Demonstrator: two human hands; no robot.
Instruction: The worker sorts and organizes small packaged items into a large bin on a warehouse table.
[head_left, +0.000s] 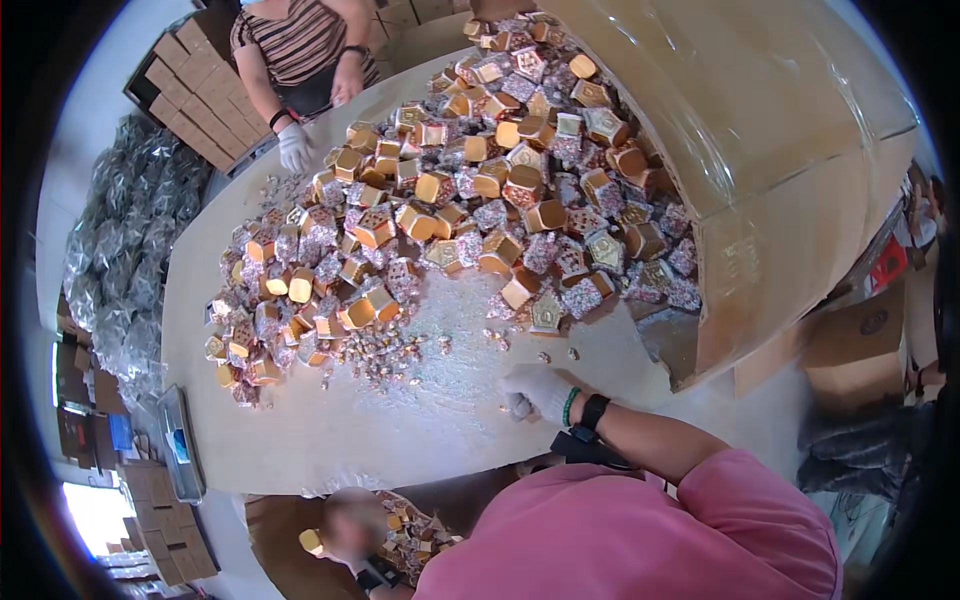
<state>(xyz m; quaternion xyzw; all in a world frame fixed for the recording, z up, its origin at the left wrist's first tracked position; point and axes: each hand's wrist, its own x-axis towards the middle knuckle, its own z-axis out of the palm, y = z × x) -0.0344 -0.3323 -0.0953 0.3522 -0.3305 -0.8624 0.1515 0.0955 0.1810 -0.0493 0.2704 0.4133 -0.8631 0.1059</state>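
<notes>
My right hand [538,392], in a white glove, rests on the pale table [440,440] with its fingers curled under. Whatever the fingers may hold is hidden. Low in view, my left hand [352,532] is blurred above an open carton [275,540]. A small gold container [311,541] sticks out at its left side and looks gripped by it. Inside the carton lie several gold and speckled pieces [410,535]. Beyond my right hand spreads a big heap of gold-bottomed, many-sided containers [430,190] with speckled clear packing. Small loose wrapped bits [380,355] lie at the heap's near edge.
A large cardboard box [780,150] lies tipped toward the table at right. Across the table stands a person [300,50] with one gloved hand near the heap. Plastic-wrapped bundles [130,240], a grey tray [178,445] and stacked cartons [165,510] are at left.
</notes>
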